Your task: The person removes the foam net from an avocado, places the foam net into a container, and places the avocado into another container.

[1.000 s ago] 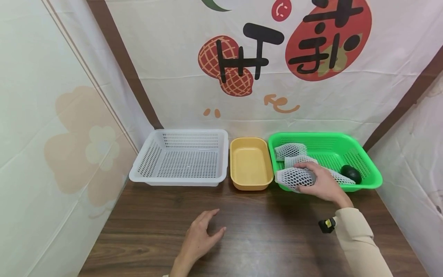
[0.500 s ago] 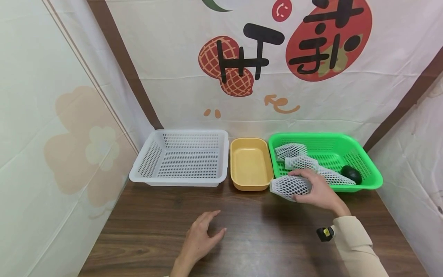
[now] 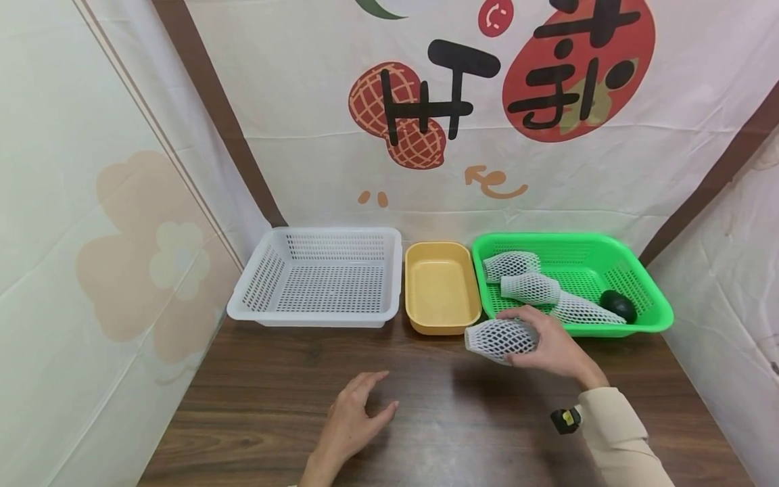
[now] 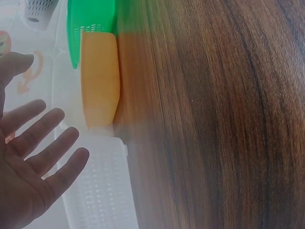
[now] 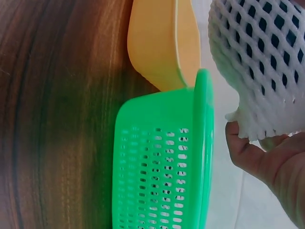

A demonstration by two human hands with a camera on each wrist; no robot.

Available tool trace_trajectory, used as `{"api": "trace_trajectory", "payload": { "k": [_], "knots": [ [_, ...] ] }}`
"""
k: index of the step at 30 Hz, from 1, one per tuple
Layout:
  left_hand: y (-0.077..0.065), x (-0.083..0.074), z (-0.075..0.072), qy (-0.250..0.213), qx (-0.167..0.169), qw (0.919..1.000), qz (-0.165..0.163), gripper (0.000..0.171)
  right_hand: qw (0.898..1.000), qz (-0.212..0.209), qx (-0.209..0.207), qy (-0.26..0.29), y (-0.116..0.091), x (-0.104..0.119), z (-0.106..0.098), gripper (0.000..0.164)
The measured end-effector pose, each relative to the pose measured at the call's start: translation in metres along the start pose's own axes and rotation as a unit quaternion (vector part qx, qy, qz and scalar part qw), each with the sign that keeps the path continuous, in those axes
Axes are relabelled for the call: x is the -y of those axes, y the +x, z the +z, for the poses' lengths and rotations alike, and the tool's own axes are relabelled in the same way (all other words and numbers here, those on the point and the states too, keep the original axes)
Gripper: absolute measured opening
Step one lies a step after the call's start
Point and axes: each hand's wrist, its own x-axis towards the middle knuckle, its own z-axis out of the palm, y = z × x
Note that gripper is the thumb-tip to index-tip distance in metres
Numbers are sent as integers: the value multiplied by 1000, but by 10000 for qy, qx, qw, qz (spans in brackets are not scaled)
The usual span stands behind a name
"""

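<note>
My right hand [image 3: 556, 348] grips a dark, rounded thing in a white foam net sleeve [image 3: 499, 340], thumb on the near side and fingers over the far side. It is held up just in front of the green basket [image 3: 660, 312]. In the right wrist view, dark patches show through the mesh of the foam net sleeve [image 5: 267, 52], whose gathered end is near the fingers [image 5: 245, 150]. My left hand [image 3: 349, 419] hovers over the table with spread, relaxed fingers and holds nothing. The left wrist view shows the palm and fingers of this hand [image 4: 28, 176].
Inside the green basket are several foam-netted pieces [image 3: 529, 289] and a bare black oval fruit [image 3: 617, 306]. A yellow tray [image 3: 441, 291] stands between it and a white basket [image 3: 331, 287]. A printed cloth [image 3: 304, 155] hangs behind the wooden table [image 3: 255, 399].
My right hand has carried the foam-netted thing out over the green basket's front edge, towards me and to the left. My left hand has hardly moved.
</note>
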Motion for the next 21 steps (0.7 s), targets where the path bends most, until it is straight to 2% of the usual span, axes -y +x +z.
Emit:
{"api": "trace_trajectory", "payload": {
  "k": [15, 21],
  "knots": [
    [-1, 0, -3, 173, -181, 9996, 105, 44, 9988, -431, 236, 74, -3, 1, 20, 62],
    [-2, 0, -4, 213, -142, 9994, 221, 44, 9984, -491, 280, 61, -5, 3, 28, 63]
  ]
}}
